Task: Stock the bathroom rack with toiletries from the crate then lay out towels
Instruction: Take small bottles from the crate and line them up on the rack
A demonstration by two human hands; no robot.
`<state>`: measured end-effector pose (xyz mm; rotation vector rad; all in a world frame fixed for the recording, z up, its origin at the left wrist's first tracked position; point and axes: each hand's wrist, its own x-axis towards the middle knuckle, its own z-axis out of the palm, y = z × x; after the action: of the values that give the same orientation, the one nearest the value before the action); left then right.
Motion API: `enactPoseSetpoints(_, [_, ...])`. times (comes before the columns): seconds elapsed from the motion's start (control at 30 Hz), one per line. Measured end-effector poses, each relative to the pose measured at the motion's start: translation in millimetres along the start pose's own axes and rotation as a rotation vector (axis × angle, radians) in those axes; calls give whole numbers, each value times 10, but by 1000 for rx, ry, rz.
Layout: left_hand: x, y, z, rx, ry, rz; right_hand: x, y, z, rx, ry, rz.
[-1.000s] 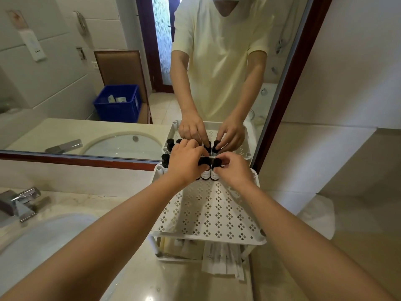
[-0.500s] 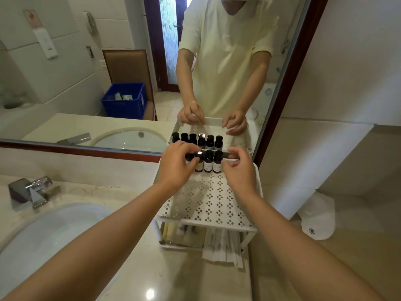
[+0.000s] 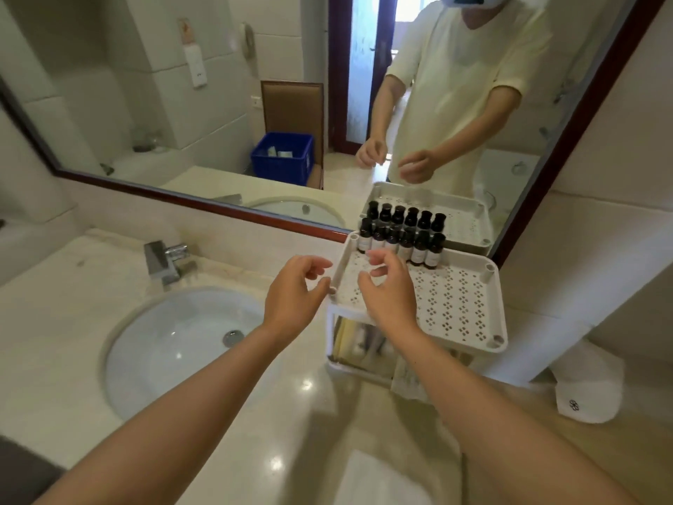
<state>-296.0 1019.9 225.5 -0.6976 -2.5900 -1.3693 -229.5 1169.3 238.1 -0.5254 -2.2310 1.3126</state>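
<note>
A white perforated two-tier rack (image 3: 455, 308) stands on the counter against the mirror. Several small dark bottles (image 3: 418, 247) with white labels stand in a row along the back edge of its top shelf. My left hand (image 3: 295, 297) hovers just left of the rack's front-left corner, fingers loosely curled and holding nothing. My right hand (image 3: 389, 289) hovers over the left part of the top shelf, a little in front of the bottles, also empty. Flat packets (image 3: 364, 340) lie on the lower shelf. The blue crate (image 3: 282, 158) shows only as a reflection in the mirror.
A round sink (image 3: 174, 344) with a chrome faucet (image 3: 164, 258) fills the counter on the left. A white cloth item (image 3: 590, 391) with a small logo lies right of the rack. A white folded thing (image 3: 378, 482) lies at the near counter edge. A wall closes in the right.
Both hands have let go of the bottles and drawn back toward me and leftward. The bottles stay in their row. The view has swung left, showing more of the sink.
</note>
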Motion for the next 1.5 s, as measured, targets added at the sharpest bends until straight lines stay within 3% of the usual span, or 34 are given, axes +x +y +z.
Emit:
enactPoseSetpoints(0.23, [-801, -460, -879, 48, 16, -141, -811, -425, 690, 49, -157, -53])
enactPoseSetpoints(0.43, [-1742, -841, -1781, 121, 44, -265, -1637, -756, 1421, -43, -529, 13])
enactPoseSetpoints(0.6, [-2490, -1141, -2488, 139, 54, -430, -2349, -1079, 2002, -111, -725, -23])
enactPoseSetpoints(1.03, [-4165, -1625, -3935, 202, 270, -716, -3834, -1992, 3216, -87, -1042, -299])
enactPoseSetpoints(1.5, [-5450, -2226, -4967, 205, 517, -1043, -5102, -2689, 4589, -60, -1365, -449])
